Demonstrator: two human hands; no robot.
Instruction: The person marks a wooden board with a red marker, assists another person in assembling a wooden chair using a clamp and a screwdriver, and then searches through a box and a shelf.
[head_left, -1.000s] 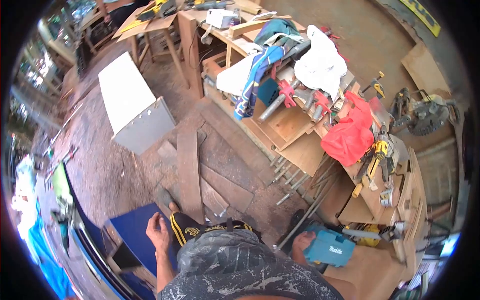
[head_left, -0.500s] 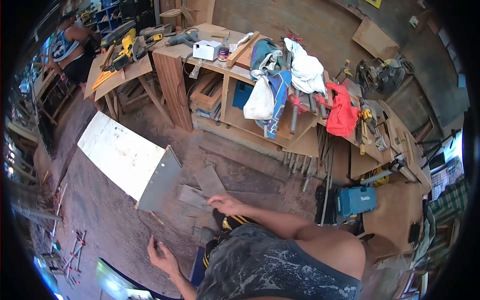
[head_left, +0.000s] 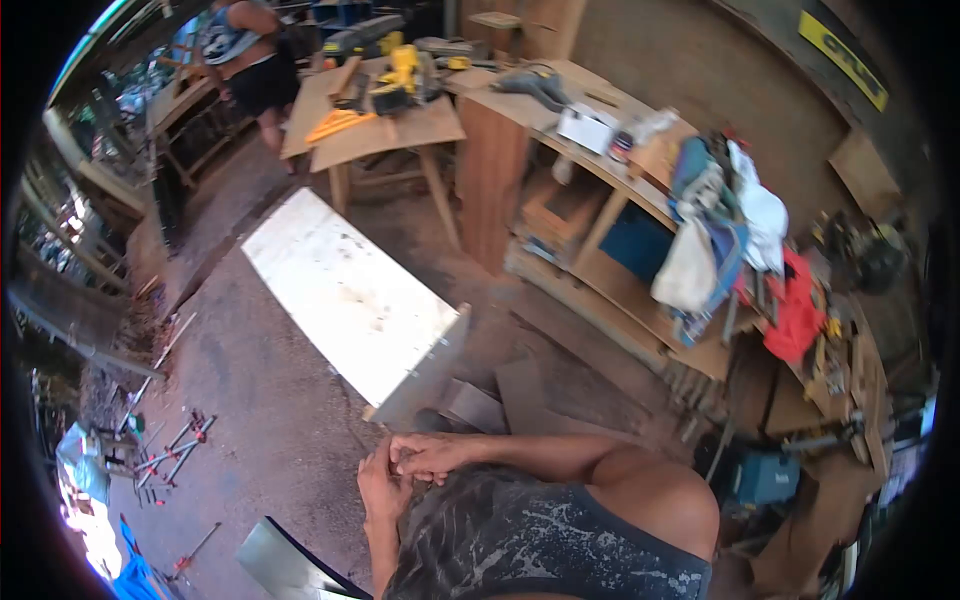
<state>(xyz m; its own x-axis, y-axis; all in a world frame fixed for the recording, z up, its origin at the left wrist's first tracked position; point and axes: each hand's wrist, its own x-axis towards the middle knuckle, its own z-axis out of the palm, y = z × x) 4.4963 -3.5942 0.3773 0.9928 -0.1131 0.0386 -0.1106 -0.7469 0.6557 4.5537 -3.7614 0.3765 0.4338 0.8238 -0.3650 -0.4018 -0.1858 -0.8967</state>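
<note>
Close to my body, my left hand and my right hand meet with their fingers bent and touching. Whatever is between the fingers, if anything, is too small or hidden to make out. Just beyond them stands a long white-topped panel, its near end turned down into an upright board. Flat grey-brown boards lie on the floor past my right forearm.
A workbench holding cloths, a white box and a jar runs along the right. Power tools rest on a wooden table at the back. Clamps lie on the left floor. Another person stands far left.
My hands were apart and have come together in front of me. The view has swung left, so the panel and bench sit further right. The boards stay on the floor.
</note>
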